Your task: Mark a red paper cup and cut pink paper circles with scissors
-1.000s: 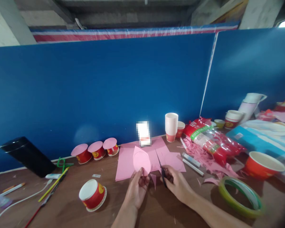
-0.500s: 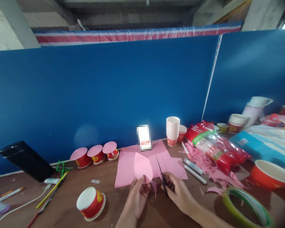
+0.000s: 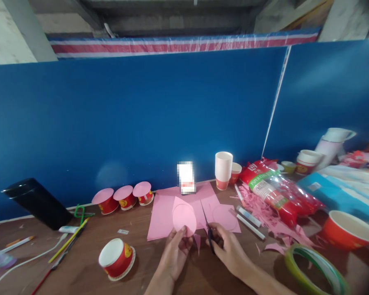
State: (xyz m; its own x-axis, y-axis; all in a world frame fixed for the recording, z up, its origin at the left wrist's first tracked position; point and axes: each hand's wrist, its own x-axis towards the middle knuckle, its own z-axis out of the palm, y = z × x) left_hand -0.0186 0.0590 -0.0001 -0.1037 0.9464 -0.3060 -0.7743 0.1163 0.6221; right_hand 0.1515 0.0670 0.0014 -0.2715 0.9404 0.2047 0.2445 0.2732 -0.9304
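Between thumb and fingers, my left hand [image 3: 177, 246] pinches the lower edge of a pink paper piece [image 3: 183, 219]. That piece is rounded along the bottom and sides, with a pointed corner at its top left and a drawn curve. My right hand [image 3: 226, 246] grips black-handled scissors [image 3: 209, 233], whose blades point up and away, just right of the paper and apart from it. Beneath lie pink sheets [image 3: 161, 213], one with a drawn circle [image 3: 224, 217]. A narrow pink offcut [image 3: 197, 242] rests between my hands.
Three red cups with pink discs [image 3: 123, 191] line the back left; another red paper cup [image 3: 115, 258] stands nearer. Right are stacked cups [image 3: 224, 170], markers [image 3: 250, 225], a red cup bag [image 3: 276, 192], pink scraps, a tape roll [image 3: 315, 270] and an orange bowl [image 3: 352, 229]. A black bottle [image 3: 38, 203] leans left.
The view has shifted slightly. My left hand still holds the pink paper and my right hand the scissors, in nearly the same places.
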